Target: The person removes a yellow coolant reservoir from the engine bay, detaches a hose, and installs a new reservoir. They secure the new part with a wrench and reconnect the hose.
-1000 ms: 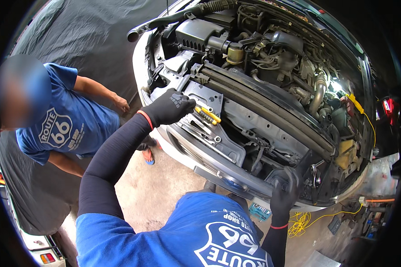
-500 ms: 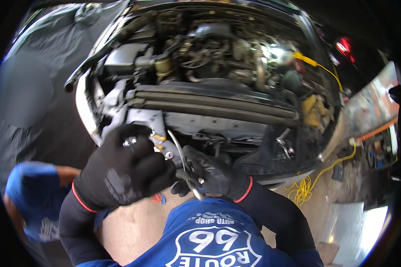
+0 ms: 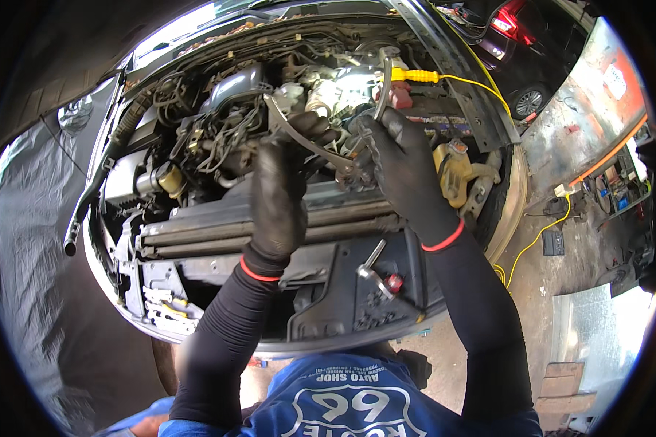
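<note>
My right hand (image 3: 404, 175), black-gloved, is closed on a curved metal tool (image 3: 304, 140) with long arms, over the back right of the engine bay. My left hand (image 3: 277, 193), also gloved, is blurred beside that tool; its fingers are too smeared to tell their grip. Behind my hands a lit yellow-handled work lamp (image 3: 413, 76) shines on the engine. Below them a ratchet wrench (image 3: 373, 280) with small loose parts lies on the front panel. More tools (image 3: 168, 306) sit at the panel's left.
A reservoir (image 3: 450, 178) is right of my hand. A long black hose (image 3: 80, 211) borders the bay's left. At the right are another car (image 3: 525, 65), a yellow cord (image 3: 536, 244) and sheet metal (image 3: 583, 328). Part of another person (image 3: 138, 419) shows bottom left.
Both my hands have moved from the front panel up over the engine, carrying the metal tool. The view has shifted, leaving the co-worker mostly out of sight.
</note>
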A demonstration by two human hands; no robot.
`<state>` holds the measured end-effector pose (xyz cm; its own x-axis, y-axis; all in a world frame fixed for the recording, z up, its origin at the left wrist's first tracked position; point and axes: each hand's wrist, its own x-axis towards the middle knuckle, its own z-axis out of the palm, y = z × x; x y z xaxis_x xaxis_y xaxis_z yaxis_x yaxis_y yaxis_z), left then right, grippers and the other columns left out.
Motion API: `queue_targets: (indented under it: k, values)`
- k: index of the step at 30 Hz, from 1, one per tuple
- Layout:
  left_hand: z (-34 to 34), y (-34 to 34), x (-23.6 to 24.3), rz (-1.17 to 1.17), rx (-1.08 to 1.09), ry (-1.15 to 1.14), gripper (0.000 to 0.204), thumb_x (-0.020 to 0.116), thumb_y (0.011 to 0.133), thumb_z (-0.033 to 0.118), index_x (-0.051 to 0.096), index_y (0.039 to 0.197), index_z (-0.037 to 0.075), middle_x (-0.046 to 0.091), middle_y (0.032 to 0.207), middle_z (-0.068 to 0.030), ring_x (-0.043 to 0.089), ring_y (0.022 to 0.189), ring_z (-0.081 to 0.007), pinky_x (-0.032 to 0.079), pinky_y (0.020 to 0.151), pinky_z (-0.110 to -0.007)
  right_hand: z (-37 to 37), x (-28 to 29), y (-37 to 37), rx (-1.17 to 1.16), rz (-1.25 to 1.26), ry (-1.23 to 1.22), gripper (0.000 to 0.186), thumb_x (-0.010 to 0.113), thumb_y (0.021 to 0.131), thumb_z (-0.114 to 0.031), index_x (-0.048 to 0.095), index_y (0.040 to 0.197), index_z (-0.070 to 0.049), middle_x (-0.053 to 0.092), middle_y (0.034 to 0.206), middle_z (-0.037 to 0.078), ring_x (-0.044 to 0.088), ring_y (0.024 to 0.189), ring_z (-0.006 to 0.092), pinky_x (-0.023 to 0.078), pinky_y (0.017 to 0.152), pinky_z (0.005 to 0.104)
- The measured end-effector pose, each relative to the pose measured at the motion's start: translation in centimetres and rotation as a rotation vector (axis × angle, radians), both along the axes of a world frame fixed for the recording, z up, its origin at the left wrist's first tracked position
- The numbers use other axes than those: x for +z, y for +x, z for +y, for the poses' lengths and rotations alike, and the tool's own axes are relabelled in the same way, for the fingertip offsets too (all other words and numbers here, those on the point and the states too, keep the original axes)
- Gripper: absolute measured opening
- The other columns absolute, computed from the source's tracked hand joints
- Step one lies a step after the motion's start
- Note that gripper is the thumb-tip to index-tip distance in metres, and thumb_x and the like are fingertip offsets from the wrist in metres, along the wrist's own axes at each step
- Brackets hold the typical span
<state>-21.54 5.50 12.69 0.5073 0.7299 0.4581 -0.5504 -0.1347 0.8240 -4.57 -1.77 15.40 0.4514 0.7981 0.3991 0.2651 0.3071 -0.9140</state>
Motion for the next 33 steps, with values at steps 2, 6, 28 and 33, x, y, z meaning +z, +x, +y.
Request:
queue_targets:
  k: [2, 6, 28, 33]
  values:
    - [1.7, 4.8, -0.5, 0.203, 0.111, 0.226, 0.062, 0.042, 0.114, 0.043, 0.042, 0.156, -0.003, 0.063, 0.139, -0.0158, 0.065, 0.121, -0.0267, 0.05, 0.106, -0.04, 1.7, -0.9, 3.6, -0.003, 0.021, 0.005, 0.017, 0.061, 0.107, -0.011, 0.061, 0.099, 0.004, 0.063, 0.08, 0.009, 0.056, 0.072, 0.0119, 0.048, 0.066, 0.0339]
    - [8.3, 11.0, -1.7, 0.617, 0.41, 1.218, 0.044, 0.061, 0.104, 0.012, 0.053, 0.145, 0.002, 0.069, 0.124, -0.0161, 0.068, 0.108, -0.0192, 0.055, 0.092, -0.033, 4.9, -2.2, 9.7, -0.022, -0.031, -0.04, 0.02, 0.066, 0.104, -0.016, 0.064, 0.103, 0.004, 0.067, 0.082, 0.012, 0.063, 0.075, 0.0153, 0.051, 0.069, 0.0342]
    - [19.0, 18.4, -14.0, 0.555, -0.233, 0.631, 0.05, 0.065, 0.098, -0.003, 0.058, 0.146, 0.01, 0.066, 0.117, -0.0142, 0.07, 0.098, -0.028, 0.061, 0.079, -0.034, 12.0, -9.2, 23.6, -0.146, -0.646, -0.38, 0.031, 0.066, 0.104, -0.024, 0.067, 0.124, -0.001, 0.071, 0.084, 0.011, 0.069, 0.074, 0.023, 0.054, 0.071, 0.0378]
    - [20.3, 19.4, -13.8, 0.65, -0.016, 1.14, 0.046, 0.077, 0.085, 0.002, 0.066, 0.129, 0.009, 0.072, 0.116, -0.0094, 0.071, 0.098, -0.0257, 0.061, 0.088, -0.033, 12.3, -9.1, 24.2, -0.173, -0.947, -0.581, 0.032, 0.069, 0.101, -0.027, 0.064, 0.121, -0.002, 0.071, 0.091, 0.019, 0.073, 0.085, 0.0342, 0.055, 0.077, 0.0444]
